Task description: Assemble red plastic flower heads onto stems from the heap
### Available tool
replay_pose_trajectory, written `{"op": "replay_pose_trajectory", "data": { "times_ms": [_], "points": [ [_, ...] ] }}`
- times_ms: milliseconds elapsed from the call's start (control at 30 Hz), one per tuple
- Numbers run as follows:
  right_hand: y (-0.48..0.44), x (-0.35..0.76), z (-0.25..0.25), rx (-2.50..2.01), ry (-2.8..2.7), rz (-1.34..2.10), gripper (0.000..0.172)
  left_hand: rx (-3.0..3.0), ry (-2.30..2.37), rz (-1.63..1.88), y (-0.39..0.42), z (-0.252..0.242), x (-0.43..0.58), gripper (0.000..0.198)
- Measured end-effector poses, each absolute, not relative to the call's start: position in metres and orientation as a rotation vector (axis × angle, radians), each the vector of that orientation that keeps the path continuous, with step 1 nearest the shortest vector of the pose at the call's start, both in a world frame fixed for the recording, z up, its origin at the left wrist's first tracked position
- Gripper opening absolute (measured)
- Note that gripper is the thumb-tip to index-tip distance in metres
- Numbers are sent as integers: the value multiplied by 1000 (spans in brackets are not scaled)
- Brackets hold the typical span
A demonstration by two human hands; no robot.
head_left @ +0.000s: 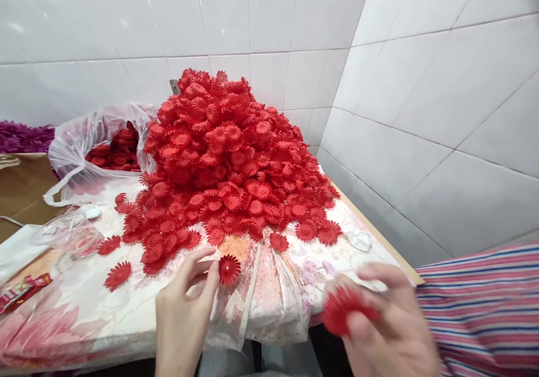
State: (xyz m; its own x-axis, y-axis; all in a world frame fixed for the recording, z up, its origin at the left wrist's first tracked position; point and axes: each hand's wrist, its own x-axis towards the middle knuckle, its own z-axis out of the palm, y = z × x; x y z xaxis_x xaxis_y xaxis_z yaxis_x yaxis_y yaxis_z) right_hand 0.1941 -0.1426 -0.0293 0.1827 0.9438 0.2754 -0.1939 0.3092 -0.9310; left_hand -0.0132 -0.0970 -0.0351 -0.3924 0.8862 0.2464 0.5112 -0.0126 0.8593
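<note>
Between the thumb and fingers of my left hand (185, 309) is a small red artificial flower (229, 269), its round face with a pale centre dot turned toward me. On the right, my right hand (383, 326) is blurred by motion; its fingers are closed on a red flower piece (346, 309) with pointed petals. Past both hands rises a large heap of the same red flowers (236, 158). A small pile of orange grains (234, 248) lies just beyond my left fingertips, beside a clear plastic bag with pale edges (252, 293) hanging over the table edge.
A white plastic bag (69, 141) with red flowers stands left of the heap, near purple flowers (25, 137) and a cardboard box (23, 186). A candy wrapper (25, 293) lies at the left. Tiled walls (421, 85) close the back and right; striped fabric (484, 304) is at the right.
</note>
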Motion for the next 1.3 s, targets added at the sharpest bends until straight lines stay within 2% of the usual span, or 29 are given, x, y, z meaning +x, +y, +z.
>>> {"op": "replay_pose_trajectory", "data": {
  "times_ms": [100, 267, 433, 633, 733, 833, 1033, 1133, 1200, 1300],
  "points": [
    [-128, 180, -30, -1023, -904, 1099, 32, 1858, 2093, 1198, -95, -50, -12, 23],
    [-115, 166, -37, -1124, -891, 1233, 38, 2298, 2207, 1234, -93, -58, -10, 33],
    [-113, 169, -40, -1105, -888, 1306, 38, 2383, 2033, 1313, -91, -59, -15, 23],
    [-111, 169, -36, -1101, -886, 1356, 38, 2413, 2010, 1173, -90, -64, -18, 27],
    [-111, 167, -35, -1106, -914, 1346, 36, 2436, 2020, 1108, -97, -58, -20, 21],
    [-113, 164, -34, -1105, -935, 1334, 36, 2368, 1937, 1189, -109, -46, -17, 18],
    [-120, 162, -27, -963, -934, 1482, 46, 2128, 1176, 1283, -125, -27, 15, 25],
    [-123, 165, -25, -924, -956, 1476, 52, 1725, 1198, 1326, -127, -27, 30, 10],
    [-125, 167, -24, -932, -991, 1411, 50, 1418, 1284, 1310, -128, -28, 36, 13],
    [-126, 168, -25, -980, -1024, 1283, 37, 1097, 1360, 1249, -130, -28, 40, 23]
  ]
}}
